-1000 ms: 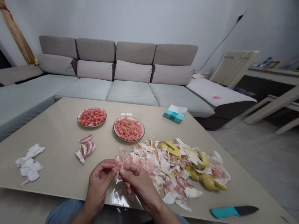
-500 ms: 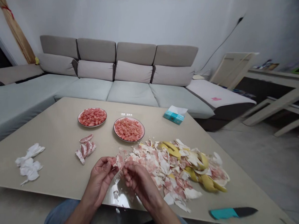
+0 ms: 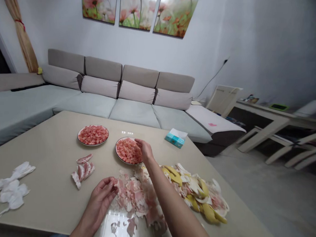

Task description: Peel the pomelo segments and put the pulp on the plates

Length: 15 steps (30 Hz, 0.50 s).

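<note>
My left hand [image 3: 102,193] is closed in a pinch on a small pink piece of pomelo segment [image 3: 114,182], partly hidden by the fingers, at the near left edge of the peel heap. Stretched forward, my right hand [image 3: 145,150] hovers at the right rim of the nearer plate [image 3: 117,155]. Its fingers reach out over the pink pomelo pulp [image 3: 128,150], and no piece shows in them. Torn membrane and white pith [image 3: 136,197] lie beneath my right forearm. Several unpeeled pomelo segments [image 3: 83,171] rest left of the plate.
Farther back stands a second plate of pulp [image 3: 93,135]. Crumpled tissues [image 3: 14,189] lie at the left, and a blue tissue pack [image 3: 175,139] at the back right. Thick yellow peel [image 3: 209,211] sits near the table's right edge. A sofa [image 3: 133,105] lines the far side.
My right hand has moved from beside my left hand forward to the nearer plate. My left hand keeps its pinch. The camera has tilted up, so the knife is out of view.
</note>
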### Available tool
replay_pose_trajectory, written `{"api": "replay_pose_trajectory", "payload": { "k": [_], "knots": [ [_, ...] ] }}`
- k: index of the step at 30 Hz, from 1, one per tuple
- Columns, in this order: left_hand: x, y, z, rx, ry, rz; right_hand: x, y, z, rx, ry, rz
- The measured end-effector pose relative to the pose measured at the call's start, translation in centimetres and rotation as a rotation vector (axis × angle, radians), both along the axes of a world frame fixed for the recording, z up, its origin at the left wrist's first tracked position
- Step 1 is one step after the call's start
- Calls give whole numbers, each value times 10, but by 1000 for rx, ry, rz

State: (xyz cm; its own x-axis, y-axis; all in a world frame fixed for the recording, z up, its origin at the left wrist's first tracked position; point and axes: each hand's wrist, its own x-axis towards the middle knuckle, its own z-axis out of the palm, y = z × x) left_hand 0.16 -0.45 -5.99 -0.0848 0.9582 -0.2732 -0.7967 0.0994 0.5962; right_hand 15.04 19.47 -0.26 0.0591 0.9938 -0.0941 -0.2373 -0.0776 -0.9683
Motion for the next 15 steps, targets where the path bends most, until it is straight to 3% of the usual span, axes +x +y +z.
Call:
{"api": "replay_pose_trajectory", "payload": {
  "k": [5, 8, 11, 15],
  "knots": [
    [-3, 1, 4, 32, 34, -2, 2, 4, 11, 95, -109, 47],
    [-2, 0, 3, 49, 54, -13, 7, -9, 18, 151, -157, 71],
    [-1, -3, 4, 33, 95, -12, 12, -48, 16, 205, -228, 92],
    [2, -10, 10, 40, 149, -69, 18, -130, 3, 206, -325, 237]
  ]
}}
